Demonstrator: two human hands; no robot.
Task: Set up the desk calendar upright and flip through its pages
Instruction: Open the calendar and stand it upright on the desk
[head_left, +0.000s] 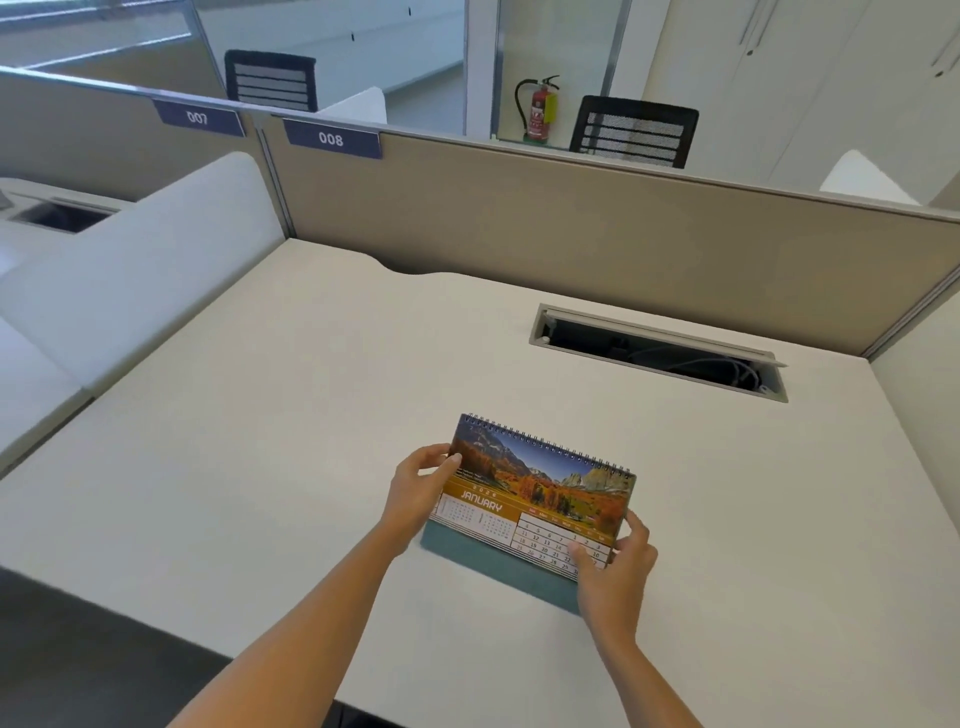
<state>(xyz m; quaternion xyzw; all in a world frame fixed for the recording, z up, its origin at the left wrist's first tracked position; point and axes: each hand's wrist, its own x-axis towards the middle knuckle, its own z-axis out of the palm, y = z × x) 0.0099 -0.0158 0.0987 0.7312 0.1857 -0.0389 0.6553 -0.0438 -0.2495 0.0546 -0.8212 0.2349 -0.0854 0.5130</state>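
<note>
A spiral-bound desk calendar stands tilted on the white desk, near its front middle. The facing page reads JANUARY under an autumn mountain photo, and the wire binding runs along the top edge. A teal card base juts out below the page. My left hand grips the calendar's left edge, thumb on the front. My right hand pinches the lower right corner, thumb over the date grid.
An open cable tray slot with wires lies in the desk at the back right. A beige partition walls the far side, with labels 007 and 008. A white divider bounds the left. Chairs and a fire extinguisher stand beyond.
</note>
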